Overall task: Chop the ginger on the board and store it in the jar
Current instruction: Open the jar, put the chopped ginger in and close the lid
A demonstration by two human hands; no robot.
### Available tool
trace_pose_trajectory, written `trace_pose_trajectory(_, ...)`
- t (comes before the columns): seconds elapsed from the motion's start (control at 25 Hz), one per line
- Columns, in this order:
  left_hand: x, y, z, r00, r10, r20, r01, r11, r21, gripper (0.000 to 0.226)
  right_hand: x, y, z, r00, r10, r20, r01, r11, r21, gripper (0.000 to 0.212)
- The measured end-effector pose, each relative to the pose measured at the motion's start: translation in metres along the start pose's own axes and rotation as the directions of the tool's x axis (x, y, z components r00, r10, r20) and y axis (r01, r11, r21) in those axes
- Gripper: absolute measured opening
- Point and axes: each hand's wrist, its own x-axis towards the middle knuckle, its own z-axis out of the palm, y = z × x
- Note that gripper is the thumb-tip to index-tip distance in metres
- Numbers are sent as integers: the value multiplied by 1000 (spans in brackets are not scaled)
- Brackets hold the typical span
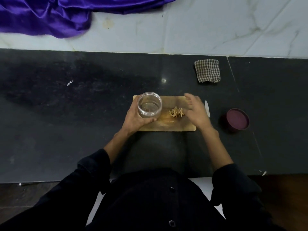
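Ginger's chopped, now it just needs scooping into the jar

Left hand (135, 120) is wrapped around the clear jar (149, 105) at the board's (166, 126) left end; right hand (195, 112), fingers loose and holding nothing, hovers beside the ginger pile (176, 112). Light, crumbly bits, probably best pinched or swept in.

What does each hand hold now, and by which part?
The left hand grips the clear jar around its side wall. The right hand holds nothing.
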Motion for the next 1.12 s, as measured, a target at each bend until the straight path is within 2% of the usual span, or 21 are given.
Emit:
trace_pose_trajectory(0.12,0,1,0,1000,1,6,-1,1000,13,92,-3,32,-2,988,154,22,-152,987,-57,53)
trace_pose_trajectory(0.28,2,-1,1,1000,4,16,-4,999,42,94,-4,41,15,981,192,32,-186,973,-134,37)
trace_pose_trajectory(0.44,7,-1,4,1000,-7,25,5,996,84,98,5,31,27,977,212,19,-205,960,-190,48)
trace_pose_trajectory(0.6,10,-1,10,999,-20,29,17,996,83,100,13,21,36,983,179,24,-169,960,-223,52)
trace_pose_trajectory(0.84,8,-6,13,999,-47,28,45,997,63,102,5,20,38,996,66,-62,-79,966,-248,34)
trace_pose_trajectory(1.12,6,-3,13,998,-40,39,38,998,47,100,8,22,34,992,34,-118,-59,973,-222,24)
